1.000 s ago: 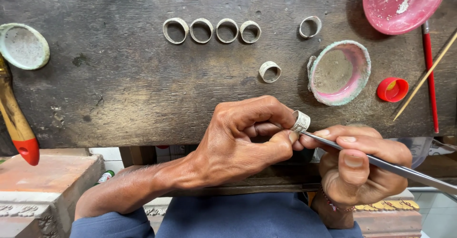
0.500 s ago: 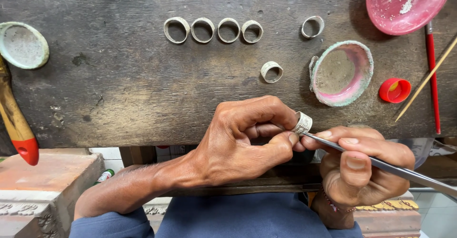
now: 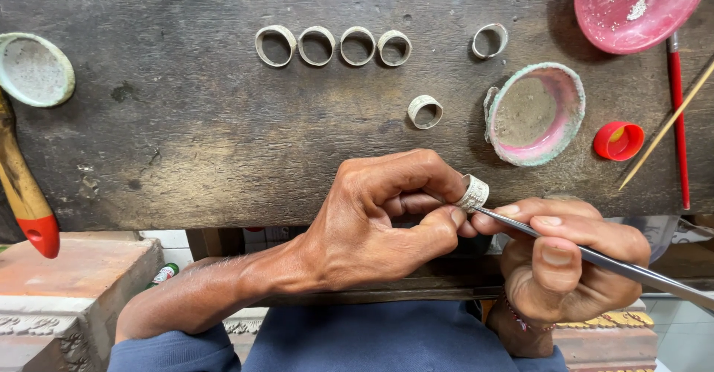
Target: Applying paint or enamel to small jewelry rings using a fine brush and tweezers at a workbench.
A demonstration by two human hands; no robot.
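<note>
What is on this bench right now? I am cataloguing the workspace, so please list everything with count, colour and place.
metal rings on bench: six, dull silver; four in a row at top centre, one apart to their right, one lower near the middle
held ring: one, silver, at the bench's front edge
metal tool: one, grey, thin, tip against the held ring
pink dish: one, top right
crusted bowl: one, pink and green, right of centre
red cap: one, right
red stick: one, far right
wooden stick: one, tan, crossing the red one
pale cup: one, greenish white, far left
wooden handle: one, brown with red end, left edge
bench: one, dark wood
left hand: pinches the held ring
right hand: holds the metal tool
</note>
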